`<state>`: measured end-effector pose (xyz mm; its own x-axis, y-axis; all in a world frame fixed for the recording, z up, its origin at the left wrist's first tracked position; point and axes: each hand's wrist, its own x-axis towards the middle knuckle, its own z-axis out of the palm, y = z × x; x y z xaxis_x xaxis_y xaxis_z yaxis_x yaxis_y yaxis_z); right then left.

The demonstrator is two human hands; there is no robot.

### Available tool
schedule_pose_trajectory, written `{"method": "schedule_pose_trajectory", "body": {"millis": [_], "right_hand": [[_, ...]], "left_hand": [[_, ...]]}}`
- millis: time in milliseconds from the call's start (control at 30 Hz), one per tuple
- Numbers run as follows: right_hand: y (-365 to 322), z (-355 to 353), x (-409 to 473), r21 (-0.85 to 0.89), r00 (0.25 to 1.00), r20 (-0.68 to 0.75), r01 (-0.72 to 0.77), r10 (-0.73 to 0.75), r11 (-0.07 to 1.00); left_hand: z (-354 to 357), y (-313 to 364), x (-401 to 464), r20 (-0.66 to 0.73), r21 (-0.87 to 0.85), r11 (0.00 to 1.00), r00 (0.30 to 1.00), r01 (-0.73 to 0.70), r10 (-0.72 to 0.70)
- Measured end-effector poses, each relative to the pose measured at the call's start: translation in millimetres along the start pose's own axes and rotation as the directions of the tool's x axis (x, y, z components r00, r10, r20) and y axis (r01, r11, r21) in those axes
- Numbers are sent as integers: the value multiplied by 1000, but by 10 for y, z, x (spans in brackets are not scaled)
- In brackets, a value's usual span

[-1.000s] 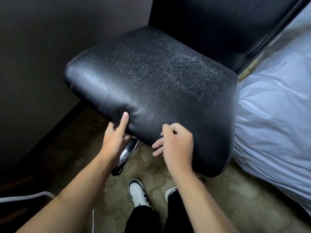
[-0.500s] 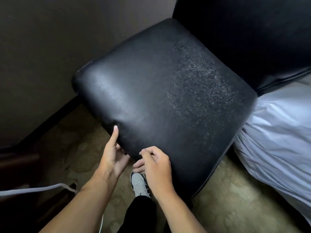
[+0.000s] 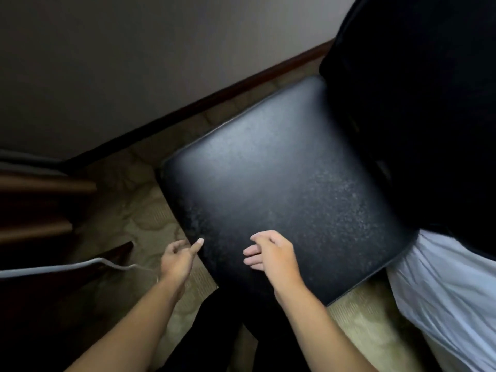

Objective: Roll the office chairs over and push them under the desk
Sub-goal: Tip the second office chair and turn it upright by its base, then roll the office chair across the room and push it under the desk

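Note:
A black leather office chair fills the middle of the head view, its seat (image 3: 290,189) worn and speckled, its dark backrest (image 3: 418,103) at the upper right. My left hand (image 3: 178,260) is at the seat's front left corner, thumb tip touching the edge, fingers loosely curled beside it and gripping nothing. My right hand (image 3: 271,253) hovers over the front of the seat with fingers half curled and nothing in them. The chair's base and wheels are hidden under the seat.
Dark wooden furniture (image 3: 40,183) stands at the left, with a white cable (image 3: 67,267) running across it. A bed with white sheets (image 3: 442,291) presses against the chair's right side. A wall with dark baseboard (image 3: 214,95) runs behind. Patterned carpet (image 3: 139,210) lies between.
The chair has swung round and moved closer, its seat now more square to me. Both hands have let go of the seat's front edge and sit loosely at it.

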<state>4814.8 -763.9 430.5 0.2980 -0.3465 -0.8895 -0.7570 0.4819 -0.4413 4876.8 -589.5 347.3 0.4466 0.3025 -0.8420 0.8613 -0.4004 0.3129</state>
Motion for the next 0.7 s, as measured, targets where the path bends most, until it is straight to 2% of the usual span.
{"method": "schedule_pose_trajectory", "body": {"millis": [100, 300, 500, 700], "right_hand": [[-178, -22, -92, -80, 1000, 0, 23, -23, 997], [-620, 22, -579, -185, 994, 66, 95, -84, 978], [-1040, 12, -1076, -235, 963, 197, 230, -185, 944], [-1843, -545, -1396, -229, 880, 291, 444, -375, 866]], "left_hand": [[-7, 217, -237, 14, -33, 996, 997, -80, 80], [-209, 773, -861, 180, -200, 971, 970, -128, 165], [-472, 1218, -1551, 170, -246, 937, 940, -249, 294], [-298, 1381, -2485, 77, -282, 895, 922, -344, 379]]}}
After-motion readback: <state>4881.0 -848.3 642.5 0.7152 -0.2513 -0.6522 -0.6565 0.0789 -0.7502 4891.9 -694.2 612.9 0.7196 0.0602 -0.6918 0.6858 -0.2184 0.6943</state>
